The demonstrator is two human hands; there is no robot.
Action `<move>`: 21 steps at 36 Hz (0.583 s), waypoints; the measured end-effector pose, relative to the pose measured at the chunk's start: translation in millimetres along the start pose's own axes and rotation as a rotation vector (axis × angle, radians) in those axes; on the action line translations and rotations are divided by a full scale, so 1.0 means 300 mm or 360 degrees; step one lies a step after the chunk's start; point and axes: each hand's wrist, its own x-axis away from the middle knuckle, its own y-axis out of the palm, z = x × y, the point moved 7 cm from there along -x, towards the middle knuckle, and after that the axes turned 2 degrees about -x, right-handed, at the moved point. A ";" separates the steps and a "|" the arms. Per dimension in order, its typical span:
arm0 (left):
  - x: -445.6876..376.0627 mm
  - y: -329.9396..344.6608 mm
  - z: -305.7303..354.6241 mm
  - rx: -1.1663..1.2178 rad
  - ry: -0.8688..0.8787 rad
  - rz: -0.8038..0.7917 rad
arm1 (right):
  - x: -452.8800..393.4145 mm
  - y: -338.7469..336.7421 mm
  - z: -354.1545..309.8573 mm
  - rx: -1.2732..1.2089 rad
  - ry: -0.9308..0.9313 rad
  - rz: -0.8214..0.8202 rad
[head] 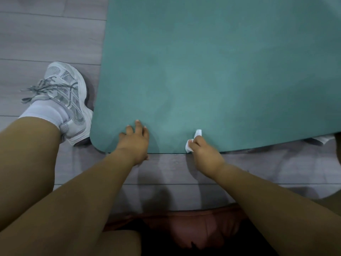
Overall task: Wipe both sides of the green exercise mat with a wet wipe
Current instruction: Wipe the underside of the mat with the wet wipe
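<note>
pinched in the curled fingers of the right hand (203, 152) is a crumpled white wipe (192, 143), which sticks out past the fingertips in two white folds and lies against the green mat (203, 71) right at its near edge. the left hand (135, 140) holds nothing: its fingers are straight and spread, pressed flat on the mat near the rounded near-left corner, with the thumb hanging just off the near edge over the floor (46, 34).

the mat lies flat on grey wood-look floorboards and reaches the far and right borders of the view. its near edge runs roughly straight across, and toward the near-right it looks slightly lifted, with something white and dark showing beneath it that is too hidden to name.

just beside the mat's left edge stands a white and grey sneaker (68, 97) with grey laces and a white sock (46, 111) above it; its side is close against the mat near the corner. both bare forearms reach in from the near side, well apart from each other. a pinkish garment (193, 230) shows at the bottom of the view.
</note>
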 end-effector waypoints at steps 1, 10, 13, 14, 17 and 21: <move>-0.002 -0.002 0.000 -0.0029 0.0027 -0.0008 | 0.007 -0.015 0.002 0.0051 -0.0034 -0.0002; 0.029 -0.014 0.083 -0.0363 0.0281 0.0007 | 0.081 -0.089 0.176 0.0232 0.0527 0.0074; 0.033 -0.024 0.085 -0.0399 0.0295 -0.0022 | 0.080 -0.065 0.162 0.0312 0.0473 -0.0032; 0.034 -0.028 0.080 -0.0382 0.0294 -0.0037 | 0.076 -0.063 0.163 0.0329 0.0477 -0.0039; 0.030 -0.052 0.071 -0.0333 0.0315 0.0010 | 0.069 -0.070 0.171 0.0416 0.0475 -0.0032; 0.039 -0.095 0.055 -0.0314 0.0368 0.0136 | 0.071 -0.113 0.181 0.0543 0.0477 -0.0015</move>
